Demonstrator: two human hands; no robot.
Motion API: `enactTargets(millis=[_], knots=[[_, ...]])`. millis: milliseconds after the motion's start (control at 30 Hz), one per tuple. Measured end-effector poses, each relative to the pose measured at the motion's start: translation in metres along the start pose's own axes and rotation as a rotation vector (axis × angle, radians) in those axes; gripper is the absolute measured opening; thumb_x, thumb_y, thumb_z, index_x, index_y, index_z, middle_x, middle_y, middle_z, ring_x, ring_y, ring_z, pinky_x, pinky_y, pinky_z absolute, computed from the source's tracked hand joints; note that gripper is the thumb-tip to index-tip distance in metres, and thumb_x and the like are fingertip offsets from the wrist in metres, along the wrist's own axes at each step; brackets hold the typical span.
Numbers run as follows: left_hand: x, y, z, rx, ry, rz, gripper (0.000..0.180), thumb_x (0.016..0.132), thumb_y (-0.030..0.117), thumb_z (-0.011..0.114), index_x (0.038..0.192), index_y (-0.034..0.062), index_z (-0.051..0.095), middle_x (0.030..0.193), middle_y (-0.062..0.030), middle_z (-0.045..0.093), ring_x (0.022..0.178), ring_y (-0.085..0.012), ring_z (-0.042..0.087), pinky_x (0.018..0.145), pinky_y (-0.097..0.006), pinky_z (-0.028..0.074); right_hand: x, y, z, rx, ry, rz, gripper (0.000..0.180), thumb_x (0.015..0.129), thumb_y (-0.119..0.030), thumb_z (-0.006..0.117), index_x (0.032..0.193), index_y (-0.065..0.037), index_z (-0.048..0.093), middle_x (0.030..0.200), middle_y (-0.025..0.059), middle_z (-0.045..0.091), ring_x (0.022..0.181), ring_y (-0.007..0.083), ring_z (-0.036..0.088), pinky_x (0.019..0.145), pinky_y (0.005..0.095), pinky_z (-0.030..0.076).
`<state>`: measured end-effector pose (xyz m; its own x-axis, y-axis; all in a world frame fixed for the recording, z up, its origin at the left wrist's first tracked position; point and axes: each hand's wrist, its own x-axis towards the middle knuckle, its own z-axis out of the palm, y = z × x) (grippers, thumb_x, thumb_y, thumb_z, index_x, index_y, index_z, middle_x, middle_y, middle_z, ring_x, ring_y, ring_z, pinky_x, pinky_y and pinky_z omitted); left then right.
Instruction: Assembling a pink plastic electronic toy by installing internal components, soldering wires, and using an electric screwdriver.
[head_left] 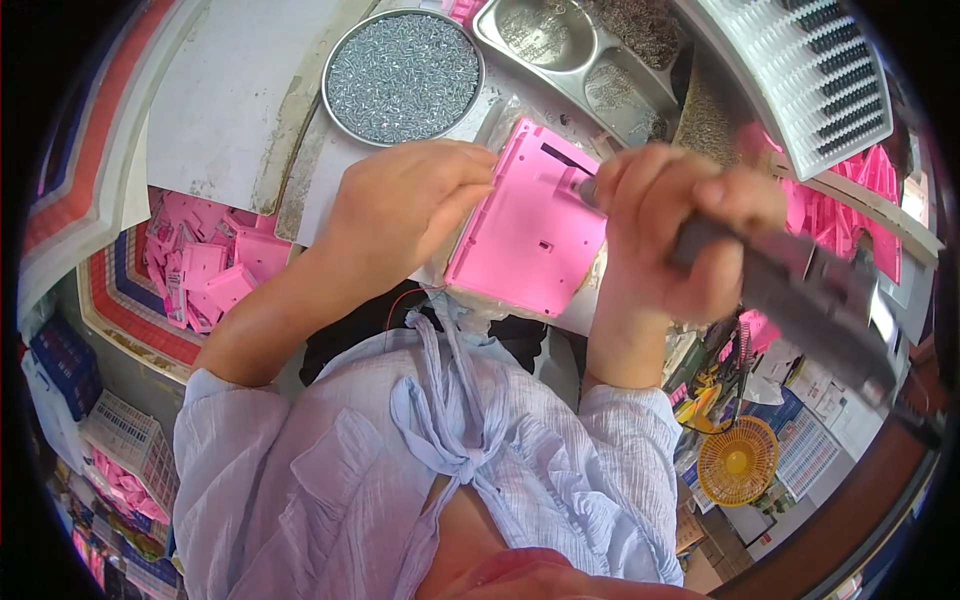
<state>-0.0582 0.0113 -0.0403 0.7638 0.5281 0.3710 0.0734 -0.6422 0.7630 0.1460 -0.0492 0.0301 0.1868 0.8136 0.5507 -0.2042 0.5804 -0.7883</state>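
Observation:
A pink plastic casing [520, 235], flat with small holes and a dark slot near its far edge, rests on a plastic-wrapped support in front of me. My left hand [405, 205] is closed at the casing's left edge, fingertips against the rim. In my right hand [685, 225] is a dark power screwdriver [800, 310], its body stretching off to the lower right. Its tip end [585, 190] reaches over the casing's right side, near the slot. Motion blurs it, so I cannot tell whether it touches.
Beyond the casing stands a round metal tray [403, 78] of small screws. A metal tray [590, 60] with several compartments of small parts is beside it. Pink parts [205, 265] fill a basket at left. A white rack with black bristles [830, 90] overhangs at upper right; a yellow basket [738, 460] sits lower right.

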Motion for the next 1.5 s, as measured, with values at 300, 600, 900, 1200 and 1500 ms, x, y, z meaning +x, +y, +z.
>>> enactTargets(millis=[300, 600, 900, 1200, 1500], knots=[[-0.016, -0.007, 0.033, 0.150, 0.031, 0.156, 0.015, 0.086, 0.014, 0.077, 0.087, 0.0123, 0.062, 0.121, -0.0025, 0.075, 0.115, -0.0148, 0.068, 0.080, -0.037, 0.034, 0.007, 0.050, -0.023, -0.175, 0.080, 0.085, 0.024, 0.103, -0.025, 0.054, 0.118, -0.007, 0.051, 0.065, 0.0044, 0.044, 0.054, 0.0176, 0.042, 0.055, 0.0377, 0.039], [-0.014, -0.004, 0.035, 0.193, 0.072, 0.130, 0.016, 0.085, 0.014, 0.076, 0.084, 0.0122, 0.060, 0.118, -0.0016, 0.076, 0.112, -0.0127, 0.070, 0.077, -0.037, 0.031, 0.008, 0.062, -0.024, -0.448, -0.063, 0.136, 0.009, 0.099, -0.007, 0.057, 0.102, -0.003, 0.050, 0.062, 0.0067, 0.049, 0.052, 0.0145, 0.044, 0.050, 0.0350, 0.039], [-0.013, -0.001, 0.035, 0.210, 0.123, 0.157, 0.011, 0.085, 0.015, 0.072, 0.083, 0.0137, 0.061, 0.111, -0.0012, 0.076, 0.107, -0.0120, 0.071, 0.070, -0.035, 0.032, -0.005, 0.045, -0.012, -0.192, -0.067, 0.162, 0.023, 0.098, -0.017, 0.067, 0.097, -0.004, 0.049, 0.059, 0.0070, 0.050, 0.048, 0.0152, 0.044, 0.046, 0.0329, 0.037], [-0.013, -0.004, 0.033, 0.044, 0.134, 0.079, 0.011, 0.086, 0.017, 0.076, 0.091, 0.0114, 0.068, 0.107, -0.0031, 0.077, 0.099, -0.0156, 0.073, 0.074, -0.034, 0.040, -0.004, 0.042, -0.018, -0.309, -0.147, 0.129, 0.023, 0.099, -0.020, 0.065, 0.109, -0.001, 0.057, 0.060, 0.0064, 0.052, 0.048, 0.0133, 0.043, 0.045, 0.0312, 0.036], [-0.001, 0.000, 0.012, -0.031, 0.119, 0.047, 0.017, 0.084, 0.017, 0.081, 0.096, 0.0091, 0.071, 0.096, -0.0051, 0.077, 0.085, -0.0197, 0.072, 0.078, -0.036, 0.044, -0.004, -0.009, 0.020, 0.069, -0.203, 0.089, 0.037, 0.099, -0.033, 0.067, 0.118, -0.004, 0.054, 0.060, 0.0021, 0.049, 0.050, 0.0165, 0.046, 0.047, 0.0346, 0.040]])
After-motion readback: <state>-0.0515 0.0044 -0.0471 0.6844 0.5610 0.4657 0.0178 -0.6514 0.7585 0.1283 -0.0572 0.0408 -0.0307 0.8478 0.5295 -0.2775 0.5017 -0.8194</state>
